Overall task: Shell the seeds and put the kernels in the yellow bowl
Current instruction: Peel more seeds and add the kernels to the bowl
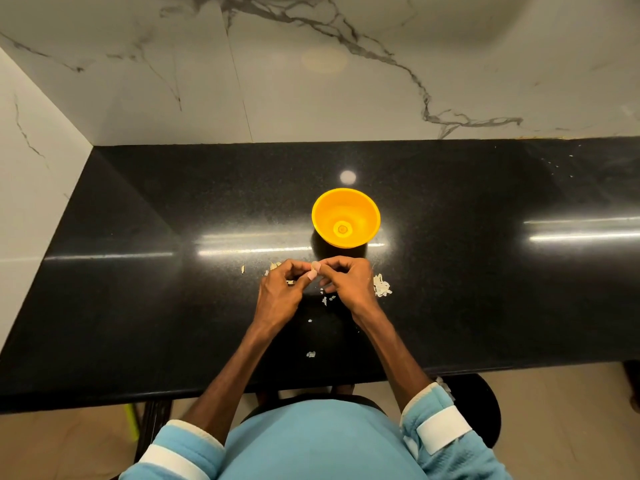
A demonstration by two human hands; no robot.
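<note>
A yellow bowl stands on the black counter, just beyond my hands. My left hand and my right hand meet in front of the bowl, fingers curled, fingertips touching. Between them they pinch a small pale seed. A pile of pale shell pieces lies right of my right hand. More shell bits lie behind my left hand. I cannot make out any kernels inside the bowl.
Small shell fragments are scattered on the counter near me, and crumbs at the far right. Marble walls close the back and left. A dark stool sits under the counter's near edge.
</note>
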